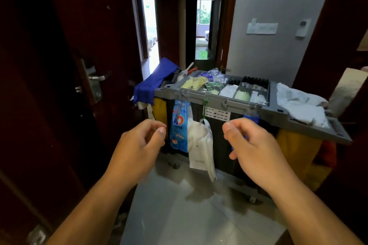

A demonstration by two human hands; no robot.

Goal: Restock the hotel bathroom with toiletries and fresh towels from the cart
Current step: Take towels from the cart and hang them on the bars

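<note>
Judged from this view, the task is at an early stage. The left hand (139,141) and right hand (253,141) are raised in front of the cart (219,103), apart from it. Their fingers are loosely curled and hold nothing. The toiletries (233,90) lie in the compartments of the cart's top tray. The white towels (302,105) lie on the right end of the cart top. The bathroom is not in view. Picking, carrying and placing are all left to do.
</note>
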